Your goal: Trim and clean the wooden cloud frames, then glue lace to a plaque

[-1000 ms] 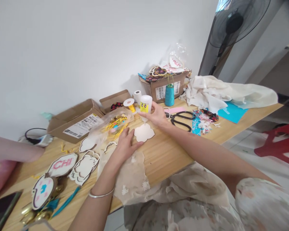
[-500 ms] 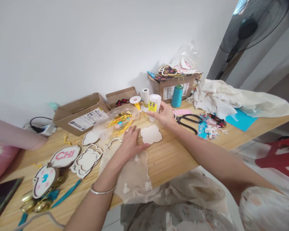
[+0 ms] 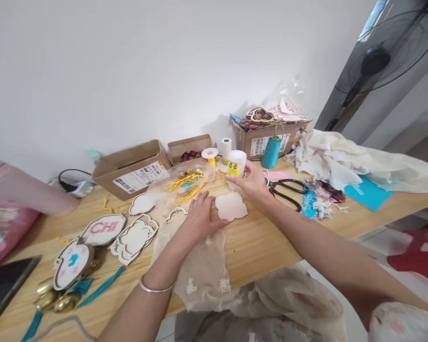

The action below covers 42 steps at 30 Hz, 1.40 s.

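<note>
My right hand (image 3: pixel 254 180) is wrapped round a white glue bottle (image 3: pixel 237 164) with a yellow label. Its broad base points up, and the lower end is partly hidden. Just below and in front of the bottle lies a pale scalloped flat piece (image 3: pixel 231 207) on the table. Fingers spread, my left hand (image 3: pixel 200 216) rests on sheer cream fabric (image 3: pixel 199 261) with white flower motifs. The left thumb reaches to the near edge of the scalloped piece; whether it presses on it, I cannot tell.
Black-handled scissors (image 3: pixel 287 194), a teal thread cone (image 3: pixel 271 152) and fabric scraps (image 3: pixel 323 199) lie to the right. Cardboard boxes (image 3: pixel 135 166) stand along the wall. On the left are decorated plaques (image 3: pixel 103 229), brass bells (image 3: pixel 66 301) and a dark tablet (image 3: pixel 9 289).
The whole view has shifted, so everything appears slightly farther right and lower. Both hands, the bottle and the scalloped piece keep nearly the same places relative to each other.
</note>
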{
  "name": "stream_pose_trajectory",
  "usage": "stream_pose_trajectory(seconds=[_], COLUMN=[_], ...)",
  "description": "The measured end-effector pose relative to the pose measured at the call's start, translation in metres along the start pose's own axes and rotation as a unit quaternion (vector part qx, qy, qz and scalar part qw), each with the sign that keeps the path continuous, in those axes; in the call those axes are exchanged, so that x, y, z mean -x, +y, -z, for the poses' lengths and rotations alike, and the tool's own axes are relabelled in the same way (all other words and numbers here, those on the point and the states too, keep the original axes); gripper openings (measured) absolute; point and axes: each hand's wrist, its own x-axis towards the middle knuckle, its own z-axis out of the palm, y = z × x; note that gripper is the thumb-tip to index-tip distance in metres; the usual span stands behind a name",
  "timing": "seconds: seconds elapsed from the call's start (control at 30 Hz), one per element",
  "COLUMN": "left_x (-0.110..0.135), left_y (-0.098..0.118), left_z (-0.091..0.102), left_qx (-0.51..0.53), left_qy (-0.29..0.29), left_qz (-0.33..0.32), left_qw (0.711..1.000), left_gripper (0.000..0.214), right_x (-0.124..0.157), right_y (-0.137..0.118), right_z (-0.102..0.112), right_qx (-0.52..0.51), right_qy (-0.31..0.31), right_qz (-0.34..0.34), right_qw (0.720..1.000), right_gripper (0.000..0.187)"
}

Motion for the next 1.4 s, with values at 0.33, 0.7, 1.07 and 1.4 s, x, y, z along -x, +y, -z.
stream_pose_trajectory(seconds=[0.33, 0.7, 1.07, 1.4], left_x=[0.004, 0.011, 0.005, 0.006], left_y=[-0.003, 0.023, 0.009, 0.008], left_z=[-0.015, 0.022, 0.006, 0.005], left_qx=[0.023, 0.014, 0.008, 0.004], left_qy=[0.024, -0.026, -0.019, -0.010], left_qz=[0.007, 0.053, 0.028, 0.023], left_qw=[0.999, 0.998, 0.999, 1.000], left_gripper=[0.071, 0.065, 0.071, 0.069], right_x=[0.005, 0.000, 0.000, 0.001], right_y=[0.013, -0.032, -0.008, 0.001], right_z=[-0.003, -0.001, 0.003, -0.002], right_qx=[-0.035, -0.095, -0.044, -0.022], right_qy=[0.029, 0.011, 0.000, 0.003], right_qz=[-0.038, -0.057, -0.030, 0.006], right_qw=[0.998, 0.994, 0.999, 1.000], right_gripper=[0.041, 0.037, 0.039, 0.035])
